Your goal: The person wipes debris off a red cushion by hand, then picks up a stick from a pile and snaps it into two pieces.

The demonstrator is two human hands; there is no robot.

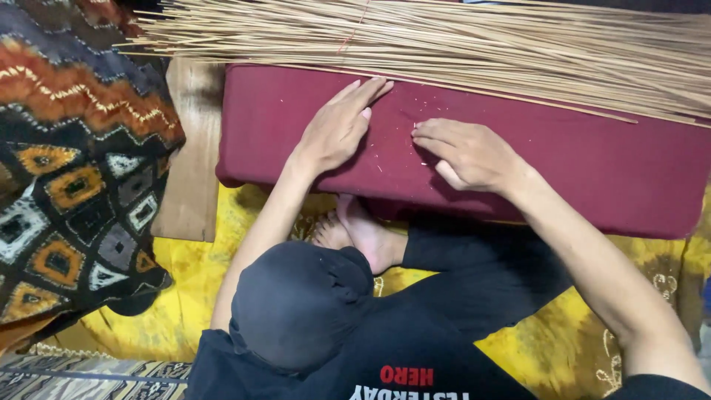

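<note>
My left hand (337, 127) lies flat, palm down, on a long maroon cushion (592, 170). Its straight fingertips almost reach a wide bundle of thin tan sticks (474, 48) lying across the cushion's far edge. My right hand (468, 153) rests beside it on the cushion, fingers bent a little and pointing left, their tips touching the fabric. Neither hand holds anything. Small pale specks dot the cushion between the hands. A thin red thread (355, 30) crosses the sticks.
A wooden board (191, 155) stands at the cushion's left end. A dark patterned cloth (67, 170) with orange and grey diamonds fills the left side. Yellow cloth (185, 289) covers the floor under my crossed legs, with a bare foot (363, 231) below the cushion.
</note>
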